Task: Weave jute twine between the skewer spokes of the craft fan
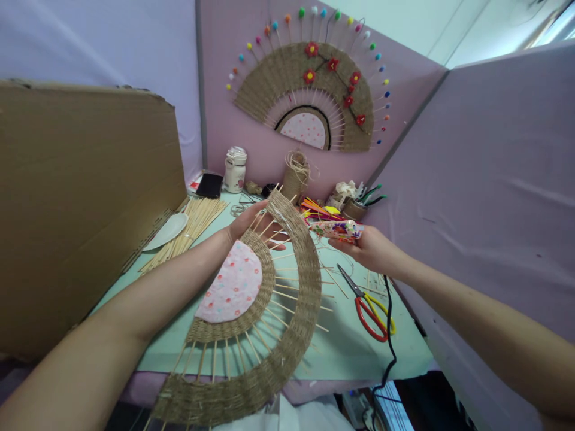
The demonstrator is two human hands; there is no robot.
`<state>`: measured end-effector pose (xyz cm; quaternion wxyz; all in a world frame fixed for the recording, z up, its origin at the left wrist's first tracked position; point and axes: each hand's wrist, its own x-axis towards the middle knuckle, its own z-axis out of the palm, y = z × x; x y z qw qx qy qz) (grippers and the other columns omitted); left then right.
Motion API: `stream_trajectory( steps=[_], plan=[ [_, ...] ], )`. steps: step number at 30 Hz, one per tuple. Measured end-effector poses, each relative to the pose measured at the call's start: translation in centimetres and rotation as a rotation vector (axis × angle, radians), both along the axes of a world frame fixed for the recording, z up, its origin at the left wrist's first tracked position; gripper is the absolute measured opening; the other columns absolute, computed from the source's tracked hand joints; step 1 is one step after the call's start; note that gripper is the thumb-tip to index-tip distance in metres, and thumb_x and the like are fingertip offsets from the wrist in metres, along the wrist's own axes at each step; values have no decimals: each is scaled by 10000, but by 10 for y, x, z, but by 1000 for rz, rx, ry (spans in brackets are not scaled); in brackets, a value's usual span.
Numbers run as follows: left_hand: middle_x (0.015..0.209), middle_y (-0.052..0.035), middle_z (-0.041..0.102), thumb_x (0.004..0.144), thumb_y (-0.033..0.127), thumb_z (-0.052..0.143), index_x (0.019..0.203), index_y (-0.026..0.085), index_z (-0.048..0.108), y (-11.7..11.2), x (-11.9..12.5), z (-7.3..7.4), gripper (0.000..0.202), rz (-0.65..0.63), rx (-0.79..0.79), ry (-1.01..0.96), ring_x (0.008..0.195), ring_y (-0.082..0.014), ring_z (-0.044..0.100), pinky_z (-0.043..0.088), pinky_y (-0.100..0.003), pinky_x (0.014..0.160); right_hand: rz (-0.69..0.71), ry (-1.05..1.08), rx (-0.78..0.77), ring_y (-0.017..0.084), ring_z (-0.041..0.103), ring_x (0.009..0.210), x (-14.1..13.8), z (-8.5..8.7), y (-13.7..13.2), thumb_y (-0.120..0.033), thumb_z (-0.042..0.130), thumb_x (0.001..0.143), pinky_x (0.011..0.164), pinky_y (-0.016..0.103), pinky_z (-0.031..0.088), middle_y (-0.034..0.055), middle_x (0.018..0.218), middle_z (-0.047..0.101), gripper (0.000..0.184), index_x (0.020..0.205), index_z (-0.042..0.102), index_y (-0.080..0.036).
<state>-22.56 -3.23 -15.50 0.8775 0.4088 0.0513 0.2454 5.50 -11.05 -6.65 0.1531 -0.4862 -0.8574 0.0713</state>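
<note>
My left hand [251,224] holds a half-round fan of woven jute and wooden sticks [287,299], its fingers behind the upper edge and the thumb in front. A pink floral fabric half-disc [233,284] fills the fan's centre. My right hand [366,245] is closed on a small object wrapped in flowered paper [336,229], held just right of the fan's top. Red and yellow scissors [371,305] lie on the green table [359,353] under my right wrist.
A finished fan with red flowers and coloured pin heads [309,90] hangs on the pink back wall. A bundle of sticks [191,230], white plate [166,231], white jar [235,169], twine spool [295,173] and coloured strips [318,211] sit at the back. Cardboard [81,203] stands left.
</note>
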Motion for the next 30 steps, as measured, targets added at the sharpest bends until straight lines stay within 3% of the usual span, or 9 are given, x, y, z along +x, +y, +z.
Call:
stream_trajectory(
  steps=[9, 15, 24, 30],
  plan=[
    [1078, -135, 680, 859, 553, 401, 1184, 134, 596, -2, 1, 2, 565, -45, -14, -42, 1033, -302, 616, 462, -447, 871, 8, -1, 1, 200, 591, 699, 0, 0, 0, -481, 522, 840, 613, 278, 455, 42, 763, 705, 358, 942, 706, -191],
    [1114, -135, 667, 852, 550, 406, 1197, 129, 591, -1, 1, 1, 575, -49, -27, -46, 1052, -309, 608, 442, -458, 913, -12, -44, 6, 181, 574, 664, 1, 0, 0, -492, 504, 847, 598, 272, 434, 37, 771, 698, 374, 935, 705, -188],
    [1173, -155, 641, 863, 565, 370, 1225, 117, 574, 2, 2, -1, 611, -60, -46, -25, 1090, -319, 583, 472, -442, 861, -28, -92, 4, 160, 544, 623, 2, -2, -1, -499, 469, 869, 554, 253, 387, 15, 748, 676, 384, 956, 694, -201],
    [1146, -151, 655, 866, 570, 374, 1233, 126, 573, 0, 2, -1, 610, -45, -30, -36, 1076, -321, 594, 467, -456, 869, -28, -136, 30, 153, 523, 607, 3, -3, 0, -515, 444, 878, 540, 245, 366, 18, 710, 657, 407, 883, 687, -188]
  ],
)
